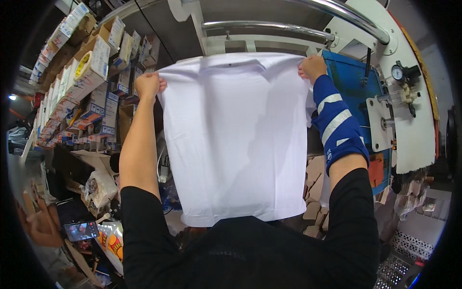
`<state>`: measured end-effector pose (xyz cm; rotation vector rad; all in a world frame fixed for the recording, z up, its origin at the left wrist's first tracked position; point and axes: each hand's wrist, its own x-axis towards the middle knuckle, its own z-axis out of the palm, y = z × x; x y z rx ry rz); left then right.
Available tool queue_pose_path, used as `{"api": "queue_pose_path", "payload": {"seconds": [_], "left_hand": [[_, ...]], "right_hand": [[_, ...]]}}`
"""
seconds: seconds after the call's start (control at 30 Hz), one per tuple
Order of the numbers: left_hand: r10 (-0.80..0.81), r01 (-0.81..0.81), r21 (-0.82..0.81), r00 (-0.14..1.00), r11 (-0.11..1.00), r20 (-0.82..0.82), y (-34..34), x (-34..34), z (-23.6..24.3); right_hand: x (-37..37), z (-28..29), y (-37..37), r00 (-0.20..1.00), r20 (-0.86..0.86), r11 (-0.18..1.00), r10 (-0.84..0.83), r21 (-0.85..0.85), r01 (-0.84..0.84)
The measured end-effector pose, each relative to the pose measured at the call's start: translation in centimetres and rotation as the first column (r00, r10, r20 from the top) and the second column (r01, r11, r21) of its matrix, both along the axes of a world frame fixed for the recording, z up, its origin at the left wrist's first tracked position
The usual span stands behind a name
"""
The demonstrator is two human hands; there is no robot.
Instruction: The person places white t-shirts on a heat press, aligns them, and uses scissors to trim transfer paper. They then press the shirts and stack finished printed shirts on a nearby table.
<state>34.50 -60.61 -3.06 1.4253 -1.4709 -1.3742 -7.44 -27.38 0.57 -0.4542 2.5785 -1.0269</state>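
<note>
A white T-shirt point(236, 139) is spread wide between my two hands, its neckline at the far side and its hem close to my body. My left hand point(150, 85) is closed on the shirt's far left corner, by the shoulder. At the far right corner my right hand point(313, 69) grips the cloth in the same way. A blue sleeve with pale stripes point(337, 123) covers my right forearm. The shirt's far edge lies against the pale frame of a machine point(284, 47); whether it rests on a platen beneath is hidden by the cloth.
Metal bars point(269, 26) cross the machine beyond the shirt. To the right stand a blue panel point(346, 96) and a pressure gauge point(397, 72). Shelves of cardboard boxes point(91, 62) line the left. A phone point(81, 231) is mounted at the lower left, near a plastic-wrapped roll point(99, 189).
</note>
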Motion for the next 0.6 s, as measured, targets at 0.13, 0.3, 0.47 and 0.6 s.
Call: {"api": "queue_pose_path", "payload": {"seconds": [0.13, 0.3, 0.47, 0.6], "left_hand": [[0.023, -0.027, -0.083, 0.999, 0.996, -0.041, -1.9, -3.7, -1.1], [-0.050, 0.073, -0.493, 0.997, 0.867, 0.059, -2.2, -3.3, -5.2], [-0.280, 0.432, -0.499, 0.893, 0.751, 0.351, 10.5, 3.1, -2.9], [-0.265, 0.306, -0.114, 0.922, 0.945, 0.281, 23.3, 15.9, -6.4]], "right_hand": [[-3.4, -4.2, -2.2, 0.934, -0.347, 0.996, -0.088, -0.021, 0.086], [1.6, -4.2, -4.5, 0.917, -0.383, 0.993, 0.115, 0.006, -0.122], [13.3, -6.8, 8.1, 0.852, -0.332, 0.893, 0.406, -0.055, -0.447], [24.3, -8.0, 24.4, 0.932, 0.271, 0.959, 0.242, -0.213, -0.187]]}}
